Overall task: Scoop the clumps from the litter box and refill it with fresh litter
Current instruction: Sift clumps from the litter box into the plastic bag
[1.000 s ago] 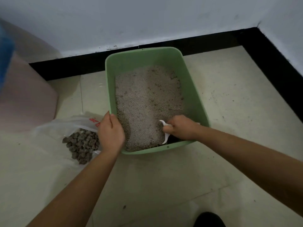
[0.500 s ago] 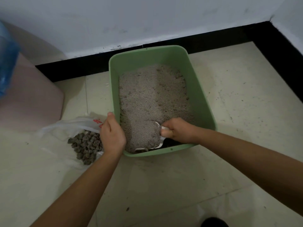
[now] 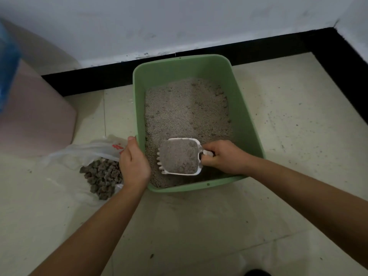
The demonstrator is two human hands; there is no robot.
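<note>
Head view: a green box (image 3: 247, 120) is seen on a pale tiled floor (image 3: 199, 226), its far end near the black skirting (image 3: 99, 76). It is filled with grey litter (image 3: 185, 108). A white scoop (image 3: 179, 156) is held over the near end of the box, loaded with litter, its teeth pointed left. Its handle is gripped by the right hand (image 3: 225, 156), fingers curled round it. The box's near-left rim is held by the left hand (image 3: 134, 164), thumb laid along the edge. Just left of the box, dark clumps (image 3: 103, 176) are piled on a clear bag (image 3: 89, 150). A pink bin (image 3: 35, 120) is set farther left.
</note>
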